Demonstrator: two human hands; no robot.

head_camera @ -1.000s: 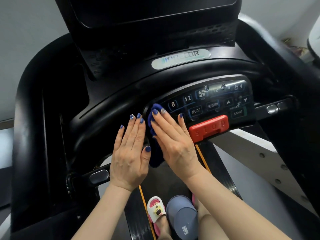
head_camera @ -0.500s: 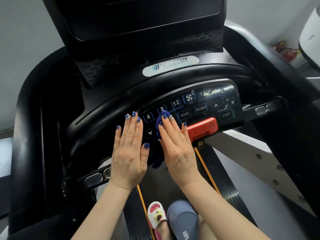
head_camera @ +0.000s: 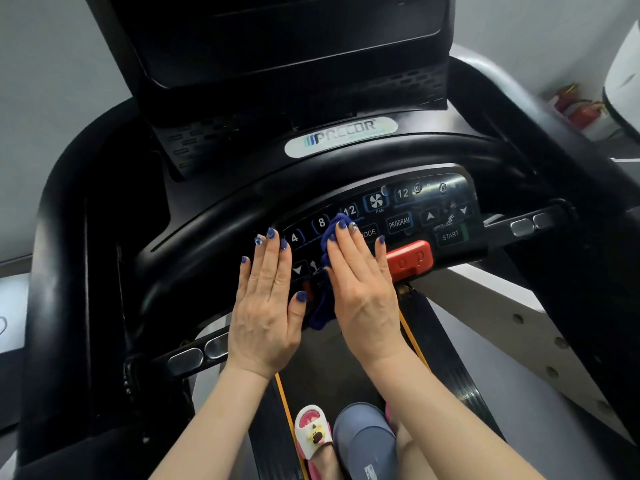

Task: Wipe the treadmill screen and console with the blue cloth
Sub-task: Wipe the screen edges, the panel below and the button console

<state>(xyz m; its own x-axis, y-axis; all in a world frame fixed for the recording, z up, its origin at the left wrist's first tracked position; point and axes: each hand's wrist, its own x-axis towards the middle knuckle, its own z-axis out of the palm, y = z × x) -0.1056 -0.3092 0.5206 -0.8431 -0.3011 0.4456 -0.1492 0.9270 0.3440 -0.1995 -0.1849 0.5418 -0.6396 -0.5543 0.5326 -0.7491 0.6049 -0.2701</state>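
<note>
At the left, a chrome grip sensor (head_camera: 201, 351) sits on the black handlebar, just beside the wrist of the left hand (head_camera: 266, 306). That hand lies flat on the left part of the console (head_camera: 408, 216), fingers straight and close together, holding nothing, its fingertips near the key marked 4. Just to its right is the blue cloth (head_camera: 325, 271), a dark royal-blue, soft, slightly fuzzy fabric, bunched and mostly hidden: a small fold peeks out above the fingertips by the key marked 8, a strip shows along the thumb side, and a crumpled tail hangs below the console edge between the two hands. The right hand (head_camera: 363, 292) presses the cloth flat against the keypad with straight fingers laid over it. Further right is the red stop bar (head_camera: 410, 259), touching the little-finger side of that hand, then the START key (head_camera: 450, 234). The dark treadmill screen (head_camera: 284, 32) rises above the console.
</note>
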